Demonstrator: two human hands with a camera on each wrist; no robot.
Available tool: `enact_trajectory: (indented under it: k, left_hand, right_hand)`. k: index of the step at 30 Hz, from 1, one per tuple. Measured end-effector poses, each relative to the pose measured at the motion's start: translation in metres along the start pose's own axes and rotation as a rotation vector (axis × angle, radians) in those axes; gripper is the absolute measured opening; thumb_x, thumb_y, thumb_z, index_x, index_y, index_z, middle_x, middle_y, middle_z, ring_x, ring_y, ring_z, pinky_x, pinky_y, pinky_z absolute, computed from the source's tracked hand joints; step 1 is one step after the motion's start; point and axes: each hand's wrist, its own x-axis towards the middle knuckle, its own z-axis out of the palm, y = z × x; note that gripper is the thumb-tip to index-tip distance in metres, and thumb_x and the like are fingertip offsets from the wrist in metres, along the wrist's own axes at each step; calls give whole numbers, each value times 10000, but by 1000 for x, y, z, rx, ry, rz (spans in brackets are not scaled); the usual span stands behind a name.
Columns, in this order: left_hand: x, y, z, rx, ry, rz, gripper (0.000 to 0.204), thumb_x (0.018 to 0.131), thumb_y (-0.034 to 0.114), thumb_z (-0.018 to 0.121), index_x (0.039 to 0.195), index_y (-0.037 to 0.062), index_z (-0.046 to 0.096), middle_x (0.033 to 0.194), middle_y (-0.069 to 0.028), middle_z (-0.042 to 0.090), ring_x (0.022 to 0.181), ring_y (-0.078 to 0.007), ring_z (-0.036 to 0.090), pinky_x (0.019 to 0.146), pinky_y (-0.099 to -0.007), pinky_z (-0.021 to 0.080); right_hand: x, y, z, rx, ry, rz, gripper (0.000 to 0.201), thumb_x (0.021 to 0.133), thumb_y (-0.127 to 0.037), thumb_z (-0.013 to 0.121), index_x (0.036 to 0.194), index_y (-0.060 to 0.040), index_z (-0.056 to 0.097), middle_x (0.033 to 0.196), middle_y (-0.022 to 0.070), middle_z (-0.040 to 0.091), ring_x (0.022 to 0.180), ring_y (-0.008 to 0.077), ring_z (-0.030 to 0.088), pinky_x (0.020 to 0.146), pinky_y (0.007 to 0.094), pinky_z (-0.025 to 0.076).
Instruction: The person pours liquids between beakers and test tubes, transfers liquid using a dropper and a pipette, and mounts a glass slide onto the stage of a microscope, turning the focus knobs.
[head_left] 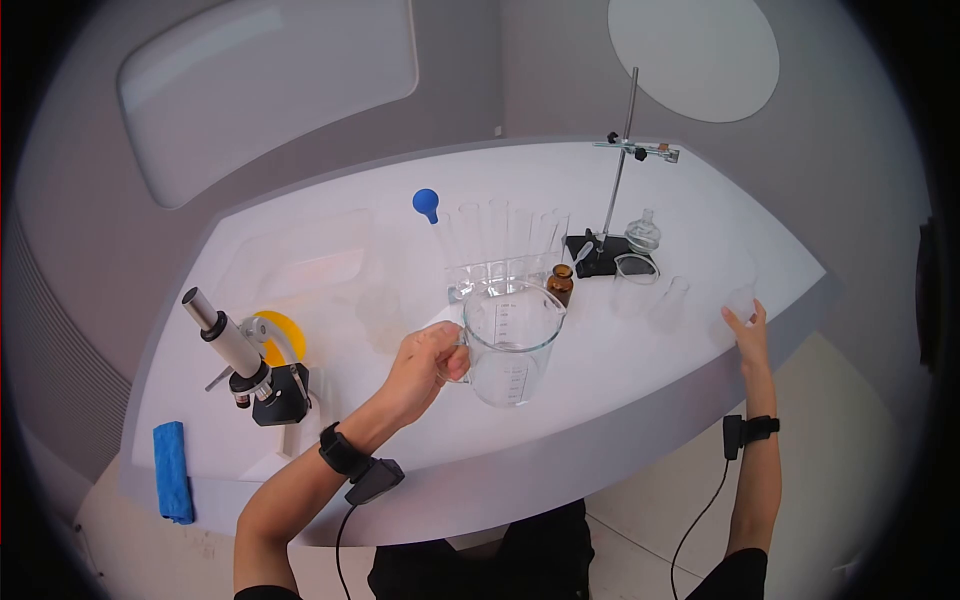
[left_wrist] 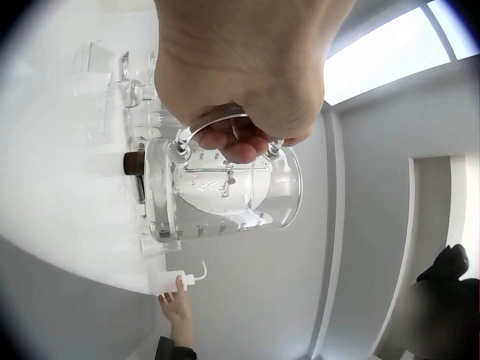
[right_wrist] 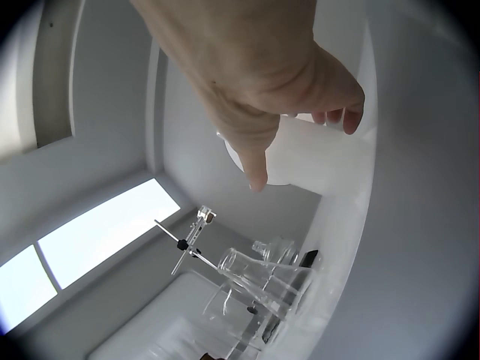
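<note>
My left hand [head_left: 428, 362] grips the handle of a large clear glass measuring jug [head_left: 515, 370]. The jug is raised over the near part of the table, its printed scale showing on the wall. In the left wrist view, fingers curl through the jug's handle [left_wrist: 219, 118]. At the table's right end, my right hand [head_left: 746, 330] holds a white plastic wash bottle [left_wrist: 169, 282] low down, thumb on one side and fingers on the other. The bottle has a bent spout [left_wrist: 202, 271]. Part of the bottle [right_wrist: 322, 161] is hidden by the hand in the right wrist view.
Behind the jug stand a rack [head_left: 500, 270] of test tubes, a blue bulb [head_left: 426, 203] and a brown bottle [head_left: 561, 286]. Rightward are an iron stand [head_left: 618, 180], a beaker [head_left: 632, 290] and conical flask [head_left: 672, 302]. Leftward: a microscope [head_left: 240, 360], blue cloth [head_left: 172, 472] and clear tub [head_left: 300, 250].
</note>
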Motion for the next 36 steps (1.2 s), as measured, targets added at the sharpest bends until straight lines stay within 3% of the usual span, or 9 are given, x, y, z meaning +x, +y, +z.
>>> enact_trajectory:
  k: [3, 7, 13, 15, 21, 31, 34, 36]
  left_hand:
    - [-2, -14, -13, -4, -25, -27, 310, 989, 282, 461, 722, 144, 384, 645, -5, 413, 650, -134, 420, 644, -272, 337]
    - [-4, -21, -19, 14, -55, -43, 323, 997, 275, 444, 714, 147, 356, 663, -10, 421, 677, -137, 425, 652, -276, 338]
    - [-2, -31, -27, -7, -64, -53, 312, 1003, 259, 440, 725, 140, 361, 688, -11, 423, 701, -137, 429, 664, -279, 341]
    - [-1, -34, -29, -24, -56, -67, 305, 1003, 257, 441, 732, 136, 370, 692, -10, 422, 704, -137, 429, 670, -279, 342]
    - [-1, -48, -35, 60, -79, -128, 290, 989, 262, 422, 736, 119, 423, 724, -3, 473, 731, -115, 453, 705, -262, 336]
    - [-10, -45, -39, 64, -166, -151, 301, 996, 253, 432, 731, 111, 441, 739, -7, 479, 773, -128, 469, 758, -285, 366]
    - [-13, -50, -43, 81, -198, -144, 327, 999, 225, 443, 692, 114, 426, 743, -18, 474, 778, -142, 464, 772, -299, 383]
    - [-13, -49, -46, 68, -200, -125, 337, 999, 220, 441, 680, 110, 438, 749, -18, 486, 777, -141, 462, 778, -293, 383]
  right_hand:
    - [-12, 4, -3, -143, 143, -46, 872, 784, -366, 798, 1457, -86, 319, 1398, 149, 386, 1221, 264, 425, 1013, 398, 388]
    - [-41, -10, -10, -171, 142, -39, 812, 816, -389, 761, 1456, -125, 336, 1383, 126, 381, 1198, 245, 407, 1020, 409, 374]
    - [-84, -59, -1, -45, 153, -192, 555, 886, -311, 681, 1358, -114, 466, 1238, 70, 476, 1118, 178, 432, 1016, 383, 369]
    - [-89, -69, 5, 45, 80, -324, 436, 902, -242, 659, 1287, -94, 517, 1148, 44, 504, 1069, 144, 454, 978, 339, 383]
    - [-103, -89, 28, 151, -117, -481, 336, 897, -147, 663, 1196, -54, 541, 1079, 23, 510, 1006, 120, 479, 889, 276, 399]
    - [-134, -95, 67, 137, -370, -434, 253, 900, -115, 658, 1116, -30, 559, 1037, 25, 527, 969, 122, 494, 859, 266, 406]
    - [-147, -99, 71, 124, -494, -421, 150, 888, -84, 659, 1004, -10, 600, 949, 29, 566, 899, 127, 524, 836, 263, 414]
    - [-143, -104, 75, -15, -679, -450, 72, 859, -51, 672, 865, 3, 624, 827, 43, 605, 791, 137, 558, 764, 263, 436]
